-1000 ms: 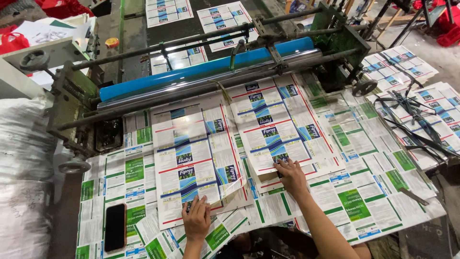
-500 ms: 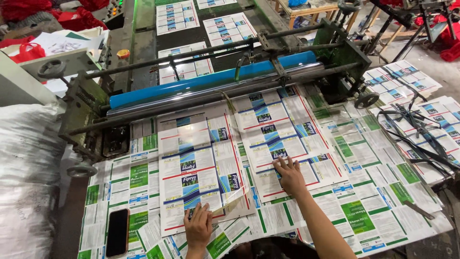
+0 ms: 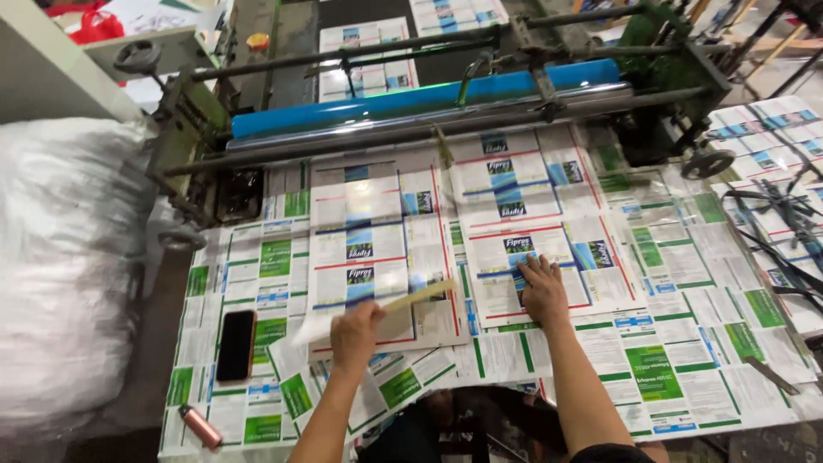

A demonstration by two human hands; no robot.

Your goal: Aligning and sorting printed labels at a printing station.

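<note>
Two glossy printed sheets lie side by side under the machine's rollers. My right hand [image 3: 542,291] presses flat, fingers spread, on the near edge of the right printed sheet [image 3: 531,219]. My left hand [image 3: 356,334] is raised a little above the table. It grips a thin pale flat strip [image 3: 420,296] that points right across the near edge of the left printed sheet [image 3: 369,240]. That sheet's near left corner [image 3: 309,330] is lifted off the table.
A blue roller [image 3: 429,99] and grey bars span the green machine behind the sheets. Other printed sheets cover the table [image 3: 669,377]. A black phone [image 3: 236,345] and a small pink cylinder [image 3: 200,426] lie at the near left. A white bulky bag [image 3: 60,257] stands left; black straps [image 3: 780,214] lie right.
My left hand has lifted off the table and now holds the pale strip over the left sheet's edge. My right hand stays pressed on the right sheet.
</note>
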